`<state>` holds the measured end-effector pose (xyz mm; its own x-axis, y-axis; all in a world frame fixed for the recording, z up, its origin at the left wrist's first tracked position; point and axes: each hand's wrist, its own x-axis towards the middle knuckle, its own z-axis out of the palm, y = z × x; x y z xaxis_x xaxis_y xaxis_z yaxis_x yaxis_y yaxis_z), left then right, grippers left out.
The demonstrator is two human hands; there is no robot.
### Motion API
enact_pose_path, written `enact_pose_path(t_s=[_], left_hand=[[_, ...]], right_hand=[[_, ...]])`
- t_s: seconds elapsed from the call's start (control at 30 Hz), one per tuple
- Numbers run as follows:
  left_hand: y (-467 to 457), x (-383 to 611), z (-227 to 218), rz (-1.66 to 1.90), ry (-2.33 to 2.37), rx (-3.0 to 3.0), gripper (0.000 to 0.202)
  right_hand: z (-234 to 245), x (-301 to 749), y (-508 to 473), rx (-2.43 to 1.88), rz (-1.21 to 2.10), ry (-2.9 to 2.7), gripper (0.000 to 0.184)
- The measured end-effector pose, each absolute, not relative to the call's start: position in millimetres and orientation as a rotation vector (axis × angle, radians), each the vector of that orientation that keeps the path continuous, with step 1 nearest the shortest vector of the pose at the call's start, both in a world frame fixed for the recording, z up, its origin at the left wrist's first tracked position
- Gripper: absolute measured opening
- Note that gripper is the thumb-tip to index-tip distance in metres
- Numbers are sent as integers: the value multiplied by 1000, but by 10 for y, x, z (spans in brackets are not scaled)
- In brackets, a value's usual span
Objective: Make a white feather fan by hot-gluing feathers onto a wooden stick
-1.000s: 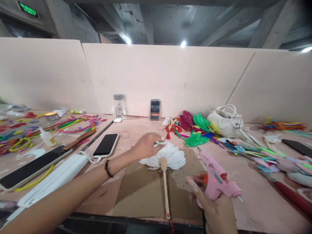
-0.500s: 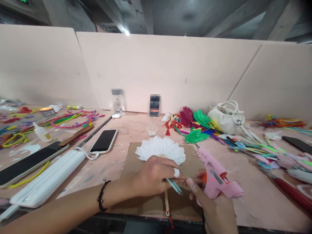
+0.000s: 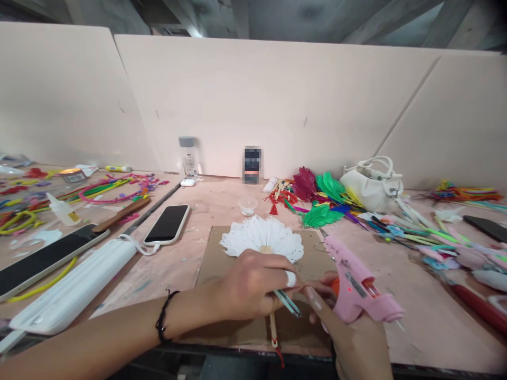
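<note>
Over cardboard [image 3: 222, 264], our left hand [image 3: 253, 285] pinches a stick [image 3: 290, 304], our right hand [image 3: 356, 345] grips the glue gun [image 3: 356, 290]; its nozzle [image 3: 322, 233] may drip on the fan [image 3: 259, 238].

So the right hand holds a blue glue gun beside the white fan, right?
No: the head view shows the glue gun in the right hand is pink, not blue. It does sit beside the white fan.

Left hand [image 3: 253, 282]: black cord wristband [image 3: 163, 323], white band [image 3: 290, 278] on finger.
</note>
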<state>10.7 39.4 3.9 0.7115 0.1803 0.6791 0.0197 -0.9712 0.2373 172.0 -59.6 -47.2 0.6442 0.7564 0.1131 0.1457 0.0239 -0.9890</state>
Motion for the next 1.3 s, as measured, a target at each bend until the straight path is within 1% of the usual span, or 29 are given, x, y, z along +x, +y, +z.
enact_pose_path(t_s=[0.23,0.37,0.5,0.67,0.77,1.03,1.2,1.3], left_hand=[[448,107,32,1043,104,2694,20],[456,93,14,1000,126,2730,16],[451,86,-29,962,161,2770,18],[450,93,-81,937,197,2769,14],[444,101,-91,932,196,2773,17],[396,120,-87,974,240,2803,22],[378,131,-95,1015,234,2810,21],[363,123,-70,977,234,2814,23]], right_hand=[[-367,1640,-611,-1467,552,-845,40],[-385,1630,-598,-1483,538,-889,37],[-447,1688,-579,-1551,456,-932,31],[-532,1777,-571,-1662,199,-1130,30],[-531,1777,-573,-1644,128,-1159,27],[-583,1779,-530,-1648,111,-1154,26],[-674,1894,-499,-1625,110,-1272,24],[-693,1977,-490,-1620,30,-1369,23]])
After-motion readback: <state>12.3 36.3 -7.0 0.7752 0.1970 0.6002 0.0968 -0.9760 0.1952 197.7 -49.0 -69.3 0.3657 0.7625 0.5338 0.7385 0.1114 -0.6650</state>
